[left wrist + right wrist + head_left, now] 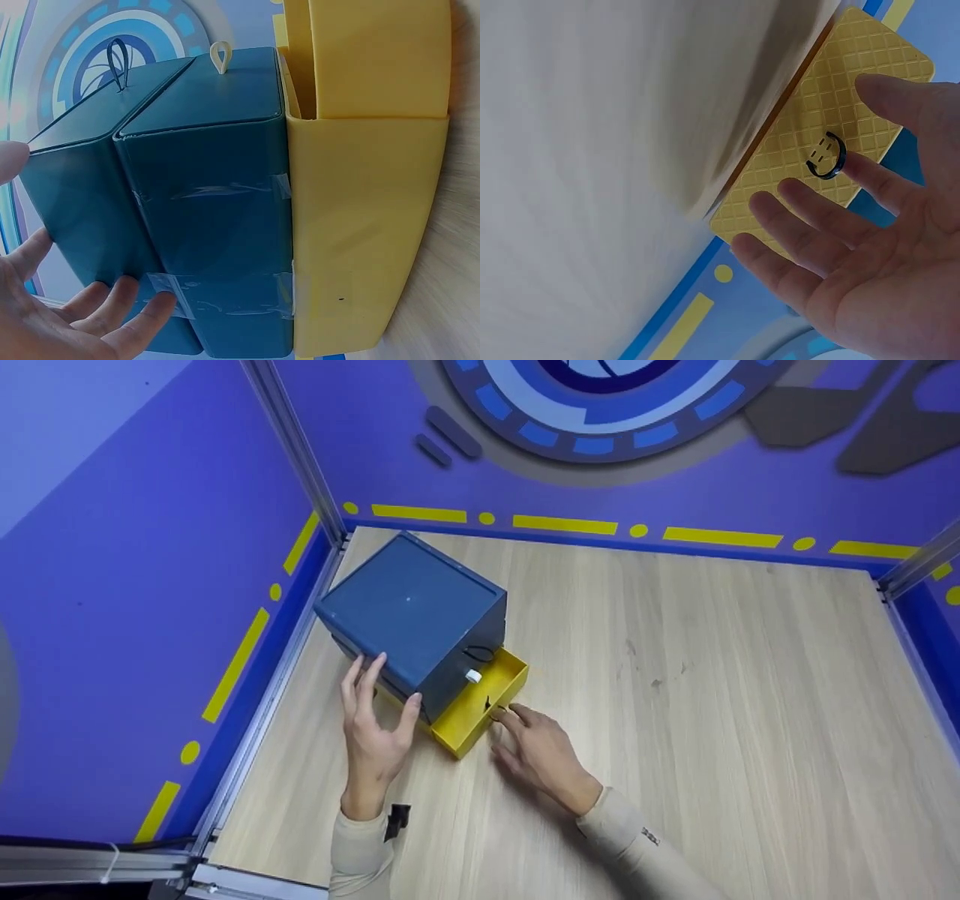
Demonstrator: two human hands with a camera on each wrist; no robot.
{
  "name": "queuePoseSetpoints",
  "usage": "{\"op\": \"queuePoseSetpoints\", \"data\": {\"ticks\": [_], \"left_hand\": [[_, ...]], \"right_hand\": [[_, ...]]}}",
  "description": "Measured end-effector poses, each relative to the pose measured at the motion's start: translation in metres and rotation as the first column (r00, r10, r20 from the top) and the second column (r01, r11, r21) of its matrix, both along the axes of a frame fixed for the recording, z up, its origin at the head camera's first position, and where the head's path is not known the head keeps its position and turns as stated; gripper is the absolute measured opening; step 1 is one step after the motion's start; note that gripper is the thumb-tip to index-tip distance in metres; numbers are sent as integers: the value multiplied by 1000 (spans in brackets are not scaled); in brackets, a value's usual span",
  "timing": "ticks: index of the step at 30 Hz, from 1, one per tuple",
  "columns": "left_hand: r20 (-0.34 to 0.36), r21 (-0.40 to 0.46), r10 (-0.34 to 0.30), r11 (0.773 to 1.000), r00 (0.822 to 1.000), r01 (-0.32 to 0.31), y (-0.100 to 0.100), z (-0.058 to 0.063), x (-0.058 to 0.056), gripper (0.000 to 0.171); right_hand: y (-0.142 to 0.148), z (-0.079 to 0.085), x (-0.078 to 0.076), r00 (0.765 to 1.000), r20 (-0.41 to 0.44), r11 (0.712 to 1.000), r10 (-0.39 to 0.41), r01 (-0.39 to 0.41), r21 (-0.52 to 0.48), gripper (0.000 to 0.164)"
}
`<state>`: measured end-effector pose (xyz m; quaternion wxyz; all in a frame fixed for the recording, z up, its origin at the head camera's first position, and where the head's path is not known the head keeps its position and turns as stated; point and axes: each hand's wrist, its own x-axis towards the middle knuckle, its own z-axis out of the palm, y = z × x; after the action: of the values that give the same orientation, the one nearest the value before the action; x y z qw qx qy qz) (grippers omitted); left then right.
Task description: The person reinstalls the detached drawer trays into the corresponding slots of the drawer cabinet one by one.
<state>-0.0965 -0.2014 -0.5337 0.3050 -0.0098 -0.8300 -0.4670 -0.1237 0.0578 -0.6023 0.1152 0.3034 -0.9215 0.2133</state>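
Note:
A stack of small drawer boxes stands on the table, with dark teal units (412, 607) above a yellow unit (367, 225) at the bottom. The yellow drawer (491, 690) sticks out of its unit, and its inside shows in the head view. My left hand (377, 746) rests its spread fingers and thumb against the teal side and top edge. My right hand (870, 255) is at the yellow drawer's textured front, its index fingertip at the black loop pull (840, 161). The other fingers extend loosely in front of that face.
The teal drawers carry a black loop (118, 64) and a white loop (221, 56). Clear tape (217, 191) runs across the boxes' side. A wooden table (675, 720) lies beneath, bordered by blue printed walls (187, 532) and a metal frame post (289, 442) on the left.

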Motion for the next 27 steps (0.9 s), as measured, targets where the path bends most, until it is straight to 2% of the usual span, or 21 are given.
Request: {"op": "queuePoseSetpoints", "data": {"ticks": [11,22,27], "left_hand": [[-27,-14,-2,1000,1000,2,-1,-2,-1,70],[-23,-7,7,1000,1000,-7,-1,-3,0,70],[-21,-9,2,1000,1000,-2,0,-2,-1,70]], "right_hand": [[-15,-3,-9,1000,-5,1000,-2,2,5,56],[-24,0,-14,995,100,999,7,-11,40,63],[-26,-1,-17,994,112,999,8,-14,49,64]]}}
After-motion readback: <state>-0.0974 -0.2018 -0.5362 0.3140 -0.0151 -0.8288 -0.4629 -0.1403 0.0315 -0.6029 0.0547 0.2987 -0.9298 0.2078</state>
